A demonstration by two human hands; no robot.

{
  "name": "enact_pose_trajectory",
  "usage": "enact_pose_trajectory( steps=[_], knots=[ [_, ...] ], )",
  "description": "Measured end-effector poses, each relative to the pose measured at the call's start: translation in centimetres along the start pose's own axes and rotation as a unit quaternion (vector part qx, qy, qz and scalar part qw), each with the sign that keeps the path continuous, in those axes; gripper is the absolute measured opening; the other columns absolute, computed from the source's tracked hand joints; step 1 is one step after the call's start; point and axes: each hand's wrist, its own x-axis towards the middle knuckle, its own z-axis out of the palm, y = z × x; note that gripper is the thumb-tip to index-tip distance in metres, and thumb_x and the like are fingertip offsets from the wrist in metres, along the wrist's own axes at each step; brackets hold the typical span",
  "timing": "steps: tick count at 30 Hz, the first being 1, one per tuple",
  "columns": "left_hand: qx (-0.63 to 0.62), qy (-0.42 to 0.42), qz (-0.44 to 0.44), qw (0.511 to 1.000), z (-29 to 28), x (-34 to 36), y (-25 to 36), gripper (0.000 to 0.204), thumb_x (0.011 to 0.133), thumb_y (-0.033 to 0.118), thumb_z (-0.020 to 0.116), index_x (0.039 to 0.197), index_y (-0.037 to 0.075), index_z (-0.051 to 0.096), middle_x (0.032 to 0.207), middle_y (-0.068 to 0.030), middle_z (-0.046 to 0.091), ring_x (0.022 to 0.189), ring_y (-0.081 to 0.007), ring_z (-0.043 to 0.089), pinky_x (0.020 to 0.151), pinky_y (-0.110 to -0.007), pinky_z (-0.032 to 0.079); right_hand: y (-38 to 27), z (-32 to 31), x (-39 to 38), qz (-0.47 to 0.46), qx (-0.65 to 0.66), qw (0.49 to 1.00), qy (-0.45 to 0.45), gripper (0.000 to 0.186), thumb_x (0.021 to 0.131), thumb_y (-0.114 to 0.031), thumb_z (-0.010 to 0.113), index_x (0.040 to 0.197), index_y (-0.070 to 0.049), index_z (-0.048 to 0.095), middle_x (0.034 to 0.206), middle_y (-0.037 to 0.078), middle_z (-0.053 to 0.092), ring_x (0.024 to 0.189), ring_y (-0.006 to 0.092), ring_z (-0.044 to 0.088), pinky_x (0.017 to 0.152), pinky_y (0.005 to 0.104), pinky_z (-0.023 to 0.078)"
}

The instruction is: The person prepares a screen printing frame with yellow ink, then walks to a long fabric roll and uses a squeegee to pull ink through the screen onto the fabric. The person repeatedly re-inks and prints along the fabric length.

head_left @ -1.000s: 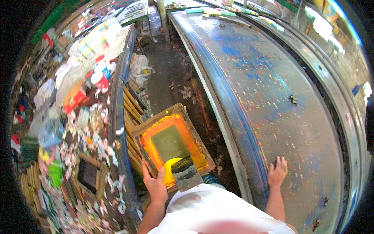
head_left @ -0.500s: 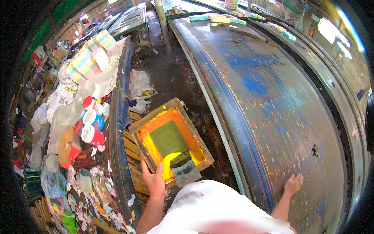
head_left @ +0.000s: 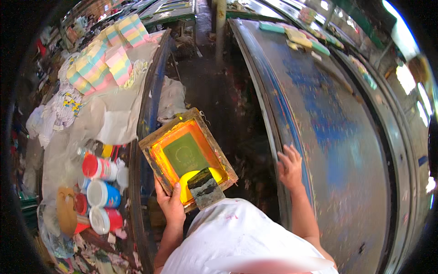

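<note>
My left hand (head_left: 171, 204) is closed round the lower left edge of a wooden screen-printing frame (head_left: 212, 144), which tilts in front of my white shirt. Orange and yellow stains line its inner sides, and a dark green panel (head_left: 185, 153) with a faint round design fills the middle. Bright yellow ink (head_left: 186, 181) pools at the end nearest me. Across that end leans a squeegee (head_left: 206, 189) with a dark, ink-smeared blade. My right hand (head_left: 290, 168) holds nothing; its fingers are apart above the left edge of the long printing table (head_left: 351, 182).
On the left bench stand several ink tubs (head_left: 104, 193) with red, white and blue sides, beside a brown carton (head_left: 66, 210). Farther back are striped pastel stacks (head_left: 98, 66) and white cloth (head_left: 57, 105). A dark aisle (head_left: 228, 91) runs between bench and table. Pastel pieces (head_left: 296, 36) lie at the table's far end.
My right hand has come up and left from low over the printing table to its left edge, fingers spreading. The view has shifted; the frame stays in my left hand.
</note>
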Motion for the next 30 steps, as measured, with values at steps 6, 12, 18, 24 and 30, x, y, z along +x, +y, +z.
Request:
enact_pose_trajectory(
  steps=[6, 12, 18, 24, 30],
  knots=[
    [-0.003, -0.024, -0.023, 0.999, 6.4, 20.8, -3.4, 0.085, 0.114, -0.001, 0.074, 0.185, -0.002, 0.029, 0.175, -0.0139, 0.055, 0.153, -0.0239, 0.059, 0.130, -0.040, 0.047, 5.2, 9.0, 11.1, 0.087, 0.014, 0.996, 0.019, 0.037, 0.094, 0.001, 0.084, 0.130, -0.008, 0.083, 0.147, 0.019, 0.077, 0.146, 0.0485, 0.066, 0.123, 0.0595, 0.053],
    [-0.020, -0.034, 0.029, 0.999, 15.3, 41.0, -7.2, 0.083, 0.114, -0.001, 0.074, 0.185, -0.001, 0.031, 0.176, -0.0130, 0.055, 0.155, -0.0222, 0.058, 0.130, -0.039, 0.046, 12.6, 16.2, 23.4, 0.130, 0.015, 0.987, 0.091, 0.033, 0.097, 0.009, 0.078, 0.126, -0.006, 0.082, 0.136, 0.018, 0.080, 0.131, 0.0436, 0.074, 0.113, 0.0538, 0.058],
    [0.017, -0.022, 0.038, 0.999, 22.6, 61.0, -8.6, 0.082, 0.115, 0.002, 0.074, 0.185, 0.000, 0.032, 0.175, -0.0121, 0.056, 0.155, -0.0226, 0.057, 0.131, -0.039, 0.043, 17.4, 27.3, 49.1, 0.135, 0.097, 0.980, 0.109, 0.028, 0.100, 0.009, 0.075, 0.122, -0.005, 0.084, 0.118, 0.017, 0.083, 0.109, 0.0406, 0.080, 0.100, 0.0513, 0.064],
    [0.042, 0.026, 0.029, 0.998, 25.9, 76.2, -9.2, 0.078, 0.115, 0.008, 0.077, 0.183, 0.001, 0.038, 0.165, -0.0107, 0.063, 0.146, -0.0226, 0.063, 0.127, -0.039, 0.046, 11.7, 41.0, 76.1, -0.094, 0.188, 0.976, -0.064, 0.020, 0.099, -0.005, 0.082, 0.118, -0.011, 0.086, 0.108, 0.014, 0.086, 0.099, 0.0359, 0.083, 0.084, 0.0498, 0.065],
    [0.038, 0.050, 0.026, 0.998, 31.4, 95.0, -16.0, 0.075, 0.117, 0.008, 0.075, 0.182, 0.001, 0.039, 0.167, -0.0124, 0.061, 0.147, -0.0239, 0.061, 0.128, -0.040, 0.046, 12.5, 55.1, 96.8, -0.212, 0.225, 0.944, -0.120, 0.017, 0.100, -0.015, 0.086, 0.116, -0.014, 0.086, 0.096, 0.009, 0.087, 0.081, 0.0325, 0.083, 0.073, 0.0486, 0.064]
  ],
)
